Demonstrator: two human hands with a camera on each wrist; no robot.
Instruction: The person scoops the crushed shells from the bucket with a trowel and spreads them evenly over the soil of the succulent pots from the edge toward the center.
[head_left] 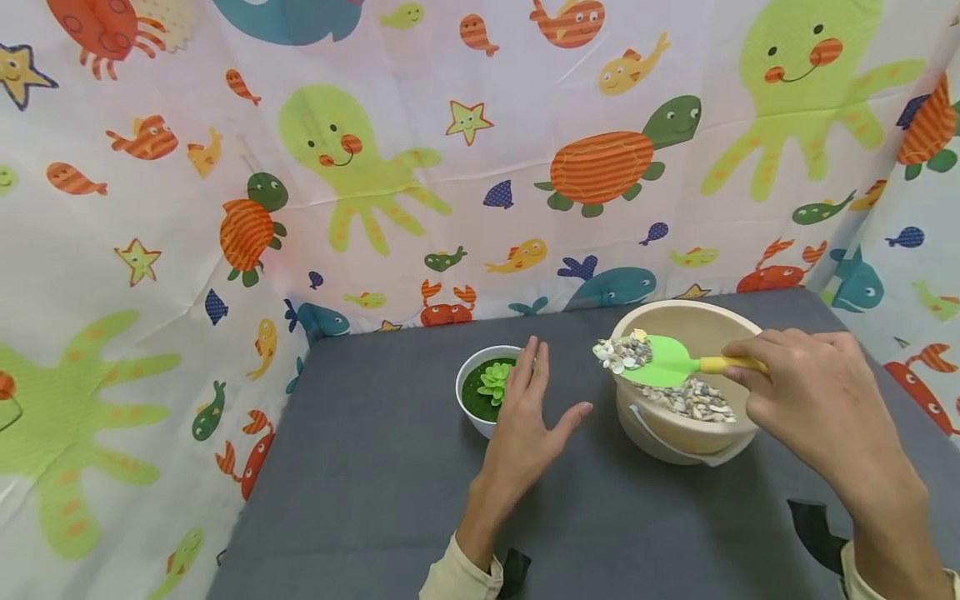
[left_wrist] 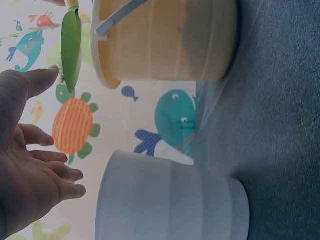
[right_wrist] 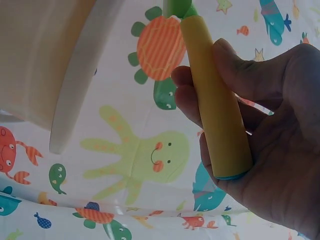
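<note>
My right hand grips the yellow handle of a small toy shovel with a green blade. Small pale shells or pebbles are heaped on the blade's tip, above the left rim of a cream bucket. More of these pieces lie inside the bucket. My left hand, fingers extended and thumb apart, is raised beside a white pot and hides its right part. In the pot a light green succulent sits on dark green filling. The left wrist view shows the pot's side below the hand.
A dark grey cloth covers the table. Behind and at both sides hangs a white curtain printed with sea animals. The bucket's pale handle hangs down its front. Dark straps show near the wrists.
</note>
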